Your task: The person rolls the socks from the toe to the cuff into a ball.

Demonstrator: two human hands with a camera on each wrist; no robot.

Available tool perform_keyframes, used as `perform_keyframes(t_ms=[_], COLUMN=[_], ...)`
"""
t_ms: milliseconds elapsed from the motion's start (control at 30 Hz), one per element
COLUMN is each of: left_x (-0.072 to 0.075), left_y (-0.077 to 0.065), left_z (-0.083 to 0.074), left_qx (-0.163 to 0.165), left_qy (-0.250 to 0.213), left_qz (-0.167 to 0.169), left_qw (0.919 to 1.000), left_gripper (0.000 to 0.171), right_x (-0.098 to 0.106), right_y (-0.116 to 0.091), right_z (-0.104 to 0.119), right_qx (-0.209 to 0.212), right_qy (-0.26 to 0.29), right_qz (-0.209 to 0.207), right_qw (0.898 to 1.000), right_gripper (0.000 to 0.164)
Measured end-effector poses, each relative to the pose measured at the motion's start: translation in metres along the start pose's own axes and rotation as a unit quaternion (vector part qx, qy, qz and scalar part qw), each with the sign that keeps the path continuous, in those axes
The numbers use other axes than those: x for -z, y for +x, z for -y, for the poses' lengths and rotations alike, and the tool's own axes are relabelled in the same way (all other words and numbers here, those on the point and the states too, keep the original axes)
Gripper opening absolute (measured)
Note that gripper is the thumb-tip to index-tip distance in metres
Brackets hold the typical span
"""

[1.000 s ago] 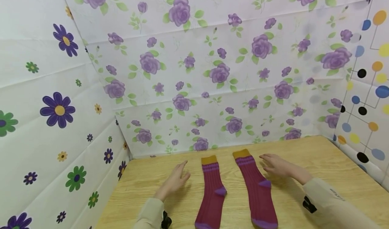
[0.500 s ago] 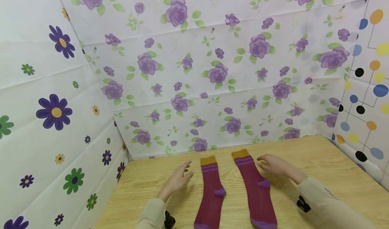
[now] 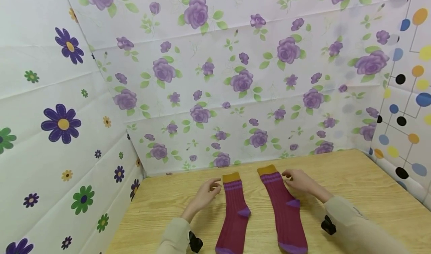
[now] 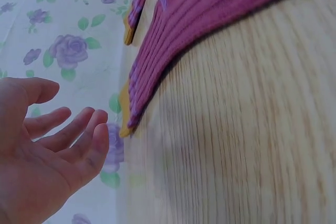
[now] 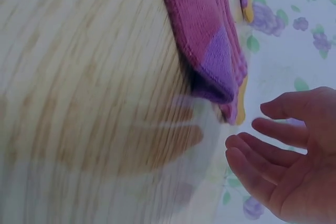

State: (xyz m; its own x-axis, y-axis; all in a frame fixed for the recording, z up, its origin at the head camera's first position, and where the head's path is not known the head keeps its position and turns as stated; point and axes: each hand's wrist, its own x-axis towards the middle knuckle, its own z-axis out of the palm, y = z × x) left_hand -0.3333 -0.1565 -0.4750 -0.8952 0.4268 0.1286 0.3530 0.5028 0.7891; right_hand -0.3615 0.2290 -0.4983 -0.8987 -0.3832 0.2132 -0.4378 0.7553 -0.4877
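Note:
Two maroon socks lie flat and side by side on the wooden table, each with a mustard cuff, purple stripes and a purple heel and toe. Beside the cuff of the left sock (image 3: 233,213) is my left hand (image 3: 205,193), its fingers loosely bent and holding nothing. To the right of the right sock (image 3: 284,209), near its striped top, my right hand (image 3: 299,180) hovers with relaxed fingers. Both wrist views show a gap between the left hand (image 4: 58,150), the right hand (image 5: 291,156) and the socks.
The wooden table (image 3: 161,205) meets a white rose-patterned sheet (image 3: 215,97) at the back. A daisy-patterned sheet (image 3: 30,108) stands on the left, and a dotted one (image 3: 404,97) on the right. Black devices are strapped at both wrists.
My left hand has moved right, towards the left sock's cuff. The right hand has shifted slightly left, closer to the right sock. Both socks stay in place.

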Motion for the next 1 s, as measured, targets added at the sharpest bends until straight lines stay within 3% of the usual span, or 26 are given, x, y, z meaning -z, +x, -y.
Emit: perform_keyframes(t_ms=[233, 333, 500, 800, 1000], left_x=[-0.006, -0.008, -0.013, -0.022, -0.034], left_y=[0.004, 0.005, 0.007, 0.010, 0.013], left_z=[-0.005, -0.008, -0.014, -0.026, -0.037], left_qx=[0.011, 0.016, 0.053, 0.086, 0.097], left_qy=[-0.088, -0.125, -0.163, -0.195, -0.215], left_qz=[0.043, 0.072, 0.112, 0.128, 0.169], left_qw=[0.9951, 0.9894, 0.9788, 0.9687, 0.9570], left_gripper=[0.041, 0.039, 0.039, 0.037, 0.038], right_x=[-0.005, -0.007, -0.008, -0.016, -0.018], right_y=[0.003, 0.004, 0.005, 0.009, 0.010], right_z=[0.001, 0.003, 0.008, 0.013, 0.017], right_qx=[-0.027, -0.046, -0.074, -0.098, -0.124], right_qy=[0.014, 0.033, 0.059, 0.067, 0.070], right_qz=[-0.025, -0.022, -0.008, -0.004, 0.005], right_qw=[0.999, 0.998, 0.996, 0.993, 0.990], right_gripper=[0.032, 0.032, 0.037, 0.038, 0.039])
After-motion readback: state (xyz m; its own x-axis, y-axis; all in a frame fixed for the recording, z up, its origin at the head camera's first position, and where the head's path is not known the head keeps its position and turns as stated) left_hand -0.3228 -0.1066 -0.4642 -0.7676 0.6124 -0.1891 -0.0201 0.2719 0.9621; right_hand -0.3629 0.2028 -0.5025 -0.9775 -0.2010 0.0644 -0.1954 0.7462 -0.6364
